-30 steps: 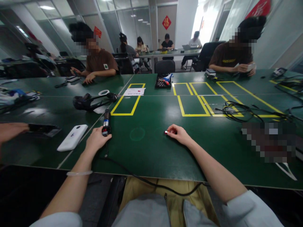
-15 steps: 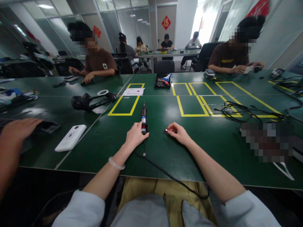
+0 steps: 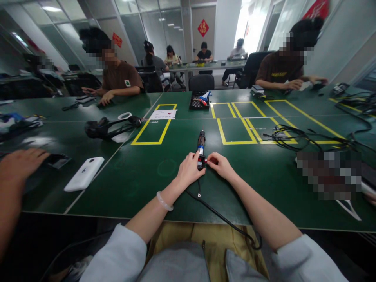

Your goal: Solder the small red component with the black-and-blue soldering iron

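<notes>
My left hand (image 3: 188, 170) is closed around the lower end of a black corded tool with a blue band (image 3: 201, 145), which lies on the green table (image 3: 138, 176) pointing away from me. Its black cable (image 3: 219, 215) runs back over the table's near edge. My right hand (image 3: 221, 165) pinches a small red and silver part (image 3: 205, 160) right beside the tool's base, fingertips almost touching my left hand.
A white device (image 3: 84, 174) lies at the left, a co-worker's hand (image 3: 17, 163) beyond it. A black headset (image 3: 105, 127), yellow taped rectangles (image 3: 152, 131), a parts tray (image 3: 199, 101) and tangled cables (image 3: 289, 137) lie farther out. People sit across the table.
My left hand has slid the tool from the far left to the middle, up against my right hand. My right hand has stayed in place with the small part.
</notes>
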